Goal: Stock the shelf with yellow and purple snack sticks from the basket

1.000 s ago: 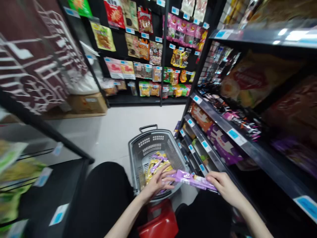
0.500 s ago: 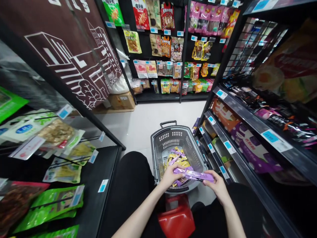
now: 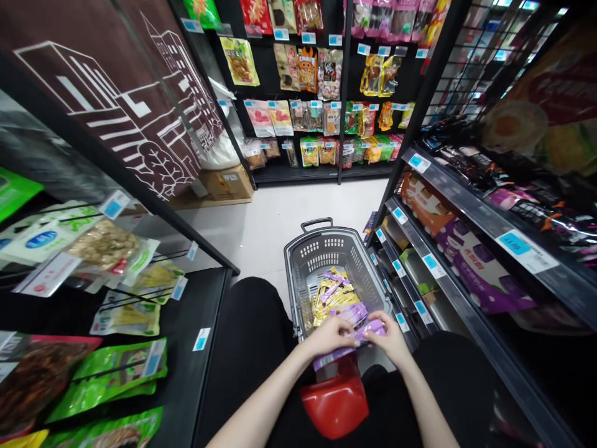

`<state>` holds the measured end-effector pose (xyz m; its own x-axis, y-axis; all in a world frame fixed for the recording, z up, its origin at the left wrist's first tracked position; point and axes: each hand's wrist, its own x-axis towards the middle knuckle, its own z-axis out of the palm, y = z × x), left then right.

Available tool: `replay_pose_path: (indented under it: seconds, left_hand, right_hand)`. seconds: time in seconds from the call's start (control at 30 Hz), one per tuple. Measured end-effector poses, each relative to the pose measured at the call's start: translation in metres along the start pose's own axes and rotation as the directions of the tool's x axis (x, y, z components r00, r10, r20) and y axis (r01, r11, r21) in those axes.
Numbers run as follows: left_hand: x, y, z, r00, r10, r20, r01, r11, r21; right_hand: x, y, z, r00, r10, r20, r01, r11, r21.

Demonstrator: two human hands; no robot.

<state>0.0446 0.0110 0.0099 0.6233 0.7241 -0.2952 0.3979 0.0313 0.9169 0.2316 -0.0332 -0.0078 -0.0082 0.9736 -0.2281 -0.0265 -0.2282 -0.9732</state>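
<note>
Both hands are over the near rim of a grey shopping basket point(image 3: 293, 292). My left hand point(image 3: 330, 336) is closed, with purple plastic wrapping at its fingertips. My right hand point(image 3: 388, 341) pinches a shiny purple snack packet point(image 3: 375, 326) close beside the left fingers. More purple wrapping point(image 3: 332, 358) sticks out below my left hand; whether it belongs to the same packet I cannot tell. Inside the basket lies a loose pile of yellow and purple snack packets point(image 3: 332, 295), its near part hidden behind my hands.
A red plastic object point(image 3: 336, 404) is between my black-clad knees. Shelves with bagged snacks point(image 3: 116, 379) rise at the left, and a shelf edge with price tags point(image 3: 431, 266) runs along the right. Ahead, a snack rack point(image 3: 298, 171) stands beyond the pale floor point(image 3: 265, 224).
My hands have come closer together and lower, towards the basket's near rim. The purple packet, stretched lengthwise between them before, is now mostly covered by fingers. The view has tilted down slightly.
</note>
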Motion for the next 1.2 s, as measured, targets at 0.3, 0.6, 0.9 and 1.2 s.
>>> replay_pose_path:
  seconds: [0.3,0.6,0.9,1.2]
  left_hand:
    - [-0.002,-0.003,0.006,0.928,-0.116,0.355,0.275,0.856,-0.438]
    - [-0.014,0.01,-0.024,0.889,0.003,0.458,0.221,0.873,-0.434]
    - [-0.017,0.005,-0.022,0.909,0.181,0.375,0.198,0.603,-0.773]
    - [0.003,-0.007,-0.019,0.992,-0.105,-0.071,-0.025,0.386,-0.922]
  right_hand:
    - [0.006,0.0,-0.006,0.997,0.054,0.051,-0.058,0.996,0.064]
    - [0.008,0.003,-0.044,0.994,0.096,-0.059,-0.082,0.977,0.197]
    - [0.002,-0.01,-0.045,0.982,0.188,0.016,-0.181,0.916,0.358]
    - [0.002,-0.009,-0.047,0.99,0.062,-0.128,0.001,0.898,0.441]
